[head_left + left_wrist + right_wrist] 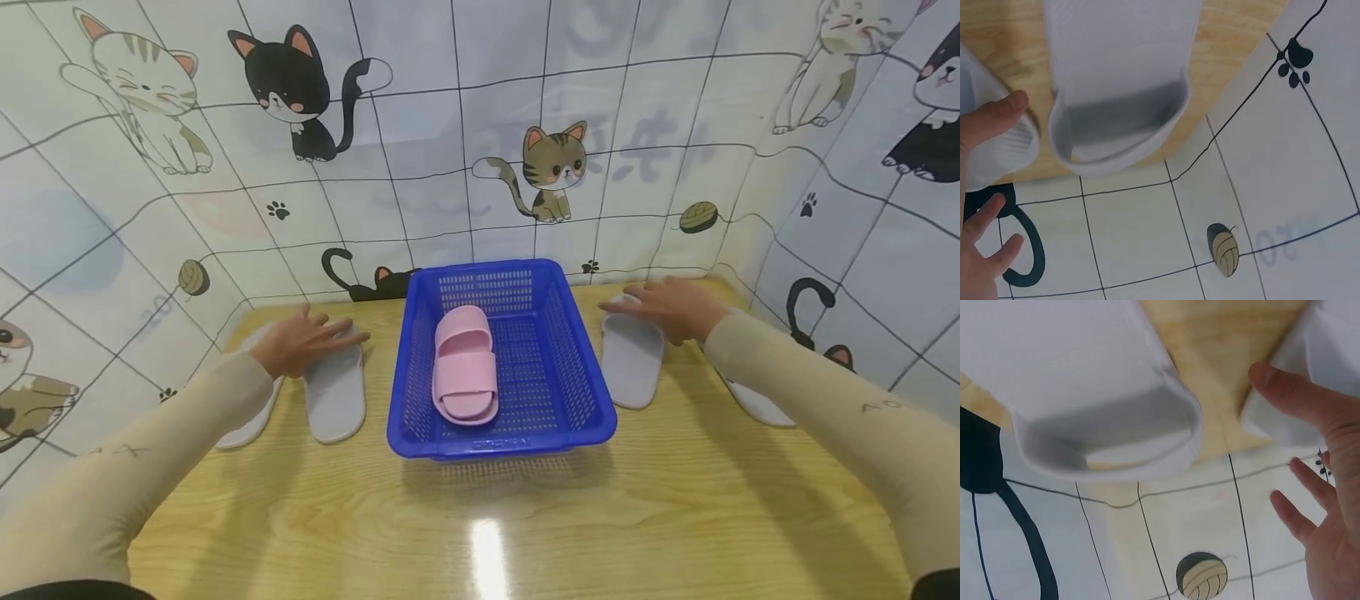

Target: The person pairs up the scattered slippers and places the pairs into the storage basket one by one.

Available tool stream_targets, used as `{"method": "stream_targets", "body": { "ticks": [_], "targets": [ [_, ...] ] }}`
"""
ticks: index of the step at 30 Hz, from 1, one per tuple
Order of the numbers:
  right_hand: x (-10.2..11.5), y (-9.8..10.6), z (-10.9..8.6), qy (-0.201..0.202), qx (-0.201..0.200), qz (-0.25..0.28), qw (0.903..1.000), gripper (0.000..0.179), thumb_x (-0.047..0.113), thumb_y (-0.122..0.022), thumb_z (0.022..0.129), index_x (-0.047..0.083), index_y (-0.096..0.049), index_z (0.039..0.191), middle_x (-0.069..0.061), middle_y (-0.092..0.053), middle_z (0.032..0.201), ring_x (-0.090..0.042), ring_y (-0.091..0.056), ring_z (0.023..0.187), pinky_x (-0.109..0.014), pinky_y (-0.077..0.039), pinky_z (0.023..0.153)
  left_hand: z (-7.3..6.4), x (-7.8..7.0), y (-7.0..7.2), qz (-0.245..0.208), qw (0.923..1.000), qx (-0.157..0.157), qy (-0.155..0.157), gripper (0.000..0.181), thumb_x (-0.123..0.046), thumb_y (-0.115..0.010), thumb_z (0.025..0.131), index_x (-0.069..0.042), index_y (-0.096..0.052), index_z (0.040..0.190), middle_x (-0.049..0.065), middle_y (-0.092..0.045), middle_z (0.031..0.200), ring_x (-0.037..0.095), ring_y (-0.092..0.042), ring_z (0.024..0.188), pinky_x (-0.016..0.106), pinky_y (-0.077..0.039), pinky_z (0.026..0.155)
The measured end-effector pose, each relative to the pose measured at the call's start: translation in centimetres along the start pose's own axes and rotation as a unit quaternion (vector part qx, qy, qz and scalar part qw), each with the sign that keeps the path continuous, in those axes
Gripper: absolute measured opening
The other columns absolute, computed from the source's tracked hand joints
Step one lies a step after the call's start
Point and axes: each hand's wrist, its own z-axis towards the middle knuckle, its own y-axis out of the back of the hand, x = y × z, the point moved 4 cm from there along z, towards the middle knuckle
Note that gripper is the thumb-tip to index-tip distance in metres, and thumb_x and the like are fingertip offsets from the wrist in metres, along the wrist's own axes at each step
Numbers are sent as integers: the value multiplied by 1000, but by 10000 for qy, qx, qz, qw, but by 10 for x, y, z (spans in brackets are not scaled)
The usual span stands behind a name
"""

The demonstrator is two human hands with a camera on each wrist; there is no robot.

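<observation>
My left hand (pixel 303 340) is spread over the far end of a white slipper (pixel 335 396) left of the basket. A second white slipper (pixel 251 423) lies beyond it, partly hidden by my forearm; its raised band (pixel 1119 153) shows in the left wrist view. On the other side, my right hand (pixel 667 310) hovers at the far end of another white slipper (pixel 632 367), fingers extended. The outermost white slipper (pixel 759 406) is mostly behind my right forearm. Between the hands, a pink slipper (pixel 465 375) sits inside a blue plastic basket (pixel 517 447), along its left side.
Everything stands on a wood-grain table (pixel 360 517). A white tiled-pattern wall covering (pixel 420 217) with cartoon cats rises behind the table and along both sides, close to the slippers.
</observation>
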Motion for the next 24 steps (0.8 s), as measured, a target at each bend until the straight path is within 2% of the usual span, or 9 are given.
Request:
{"method": "stream_targets", "body": {
  "ticks": [2, 4, 9, 12, 15, 19, 24],
  "targets": [
    [1, -8, 2, 179, -173, -232, 9994, 100, -13, -79, 66, 27, -46, 153, -17, -59, 144, -37, -66, 106, -45, -54, 72, -2, -2, -3, 176, 9997, -190, -48, 116, -41, -98, 52, -28, -41, 152, 8, -56, 146, 33, -65, 102, 56, -57, 84],
    [3, -13, 3, 249, -262, -315, 9989, 91, -11, -76, 73, 25, -47, 152, -17, -57, 148, -39, -65, 114, -46, -53, 73, -4, -4, -5, 263, 9991, -318, -85, 115, -40, -97, 52, -26, -41, 152, 8, -54, 150, 33, -65, 103, 56, -57, 83],
    [5, -17, 6, 330, -410, -351, 9980, 73, -4, -69, 86, 29, -50, 148, -16, -59, 146, -38, -66, 118, -48, -54, 76, -5, -3, -10, 80, 9992, -388, 18, 110, -38, -98, 53, -22, -42, 147, 9, -54, 149, 35, -65, 102, 57, -57, 82],
    [4, -15, 6, 405, -519, -323, 9973, 68, -2, -71, 85, 29, -53, 143, -18, -61, 141, -39, -66, 116, -53, -56, 81, -5, 0, -10, -129, 9985, -498, 182, 102, -30, -97, 55, -20, -45, 142, 11, -57, 144, 36, -66, 100, 58, -58, 81],
    [2, -13, 4, 451, -641, -274, 9965, 72, -3, -78, 78, 24, -55, 141, -19, -59, 143, -42, -65, 119, -60, -56, 86, -6, 4, -9, -311, 9973, -565, 360, 95, -21, -95, 58, -16, -48, 141, 14, -58, 144, 39, -66, 101, 59, -58, 81],
    [-5, -6, 2, 265, -695, -138, 9971, 81, -8, -81, 72, 19, -53, 143, -19, -53, 153, -46, -62, 125, -67, -53, 92, -8, 11, -5, -685, 9941, -402, 745, 91, -10, -90, 63, -13, -48, 144, 16, -52, 153, 43, -64, 116, 66, -55, 85],
    [-17, 7, -1, 69, -794, -66, 9968, 87, 0, -87, 67, 15, -52, 145, -18, -55, 150, -45, -61, 125, -63, -52, 92, -11, 25, 8, -1274, 9827, -219, 1324, 83, 0, -80, 74, -8, -44, 148, 19, -46, 158, 47, -60, 128, 73, -50, 91]
  ]
}}
